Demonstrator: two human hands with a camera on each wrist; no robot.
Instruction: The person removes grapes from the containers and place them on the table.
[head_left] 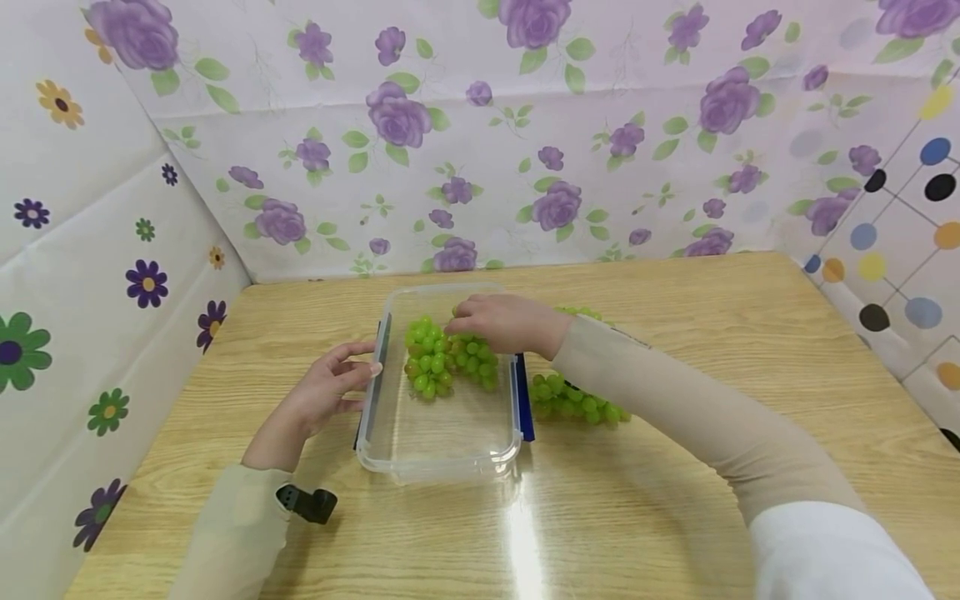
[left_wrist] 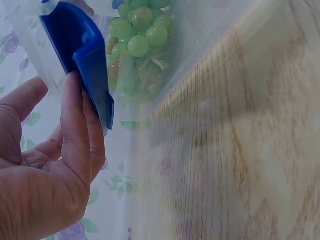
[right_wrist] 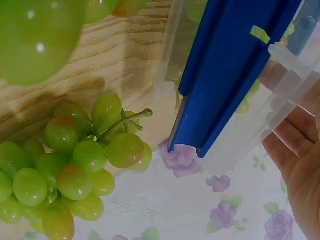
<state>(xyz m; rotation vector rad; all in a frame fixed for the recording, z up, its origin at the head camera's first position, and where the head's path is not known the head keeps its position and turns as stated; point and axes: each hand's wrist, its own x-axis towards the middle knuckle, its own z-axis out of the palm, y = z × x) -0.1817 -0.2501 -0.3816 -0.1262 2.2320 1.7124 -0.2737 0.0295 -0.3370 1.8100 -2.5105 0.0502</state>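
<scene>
A clear box (head_left: 438, 468) sits on a wooden table (head_left: 615, 525), with its long sides running away from the person. Two bunches of green grapes are in the box, side by side. The left bunch (head_left: 428, 367) is in plain sight, and some of its grapes look a bit brown. The right bunch (head_left: 478, 367) is partly under the right hand (head_left: 510, 323), which reaches over the box's right side with its fingers bent down. The hand hides its own fingertips from above, so I cannot tell if it is gripping the grapes or has let them go. The left hand (head_left: 333, 387) is at the other long side of the box. Its fingers are loose, not made into a fist, and they touch the blue flap (left_wrist: 82, 45) there, with the thumb by the clear rim. Another blue flap (head_left: 524, 400) hangs on the right side. More grapes lie on the table just to the right of the box: a near bunch (head_left: 573, 404), and a far bunch (head_left: 588, 312) mostly hidden behind the right arm. A black strap (head_left: 307, 503) is around the left sleeve (head_left: 236, 521). Behind the table is a white cloth with purple flowers (head_left: 465, 150), and a cloth with colored dots (head_left: 911, 250) is on the right.
</scene>
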